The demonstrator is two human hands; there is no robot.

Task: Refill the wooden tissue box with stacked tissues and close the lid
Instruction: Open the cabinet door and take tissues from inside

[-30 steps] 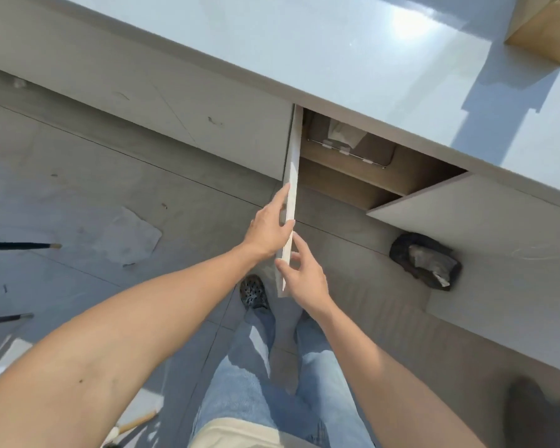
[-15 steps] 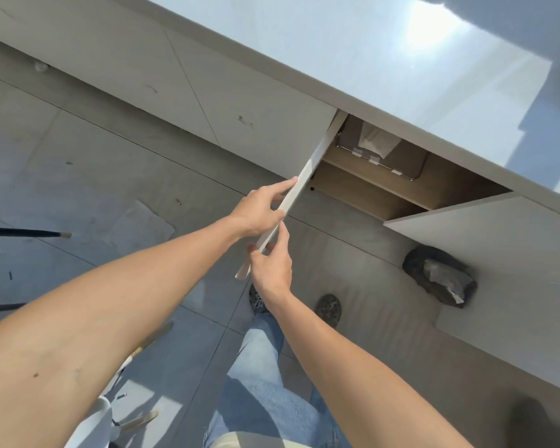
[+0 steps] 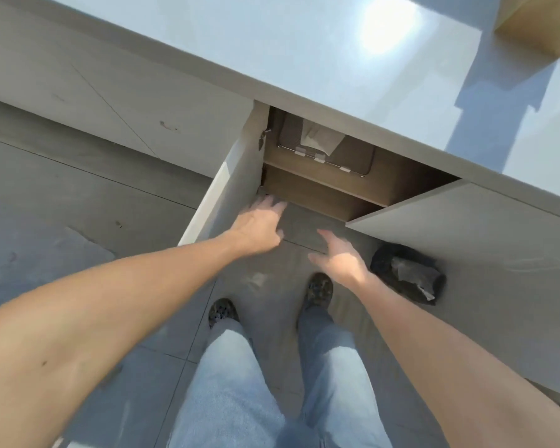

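Observation:
Under the counter an open cabinet shows a brown interior with a wire basket [image 3: 366, 171] on its upper shelf; white tissues [image 3: 320, 140] stick up from the basket. A wooden box [image 3: 530, 24] stands at the counter's far right corner, partly cut off by the frame. My left hand [image 3: 259, 227] reaches toward the cabinet's lower opening beside the left door [image 3: 230, 189], fingers spread, holding nothing. My right hand [image 3: 340, 257] hovers lower and to the right, also empty with fingers apart.
The pale countertop [image 3: 304, 53] juts over the cabinet. The right door [image 3: 459, 218] stands open toward me. A dark bag [image 3: 408, 273] lies on the floor below it. My feet stand on grey tiles in front of the opening.
Both hands have let go of the left door's edge, which has swung further open. They now stretch forward, empty, toward the cabinet.

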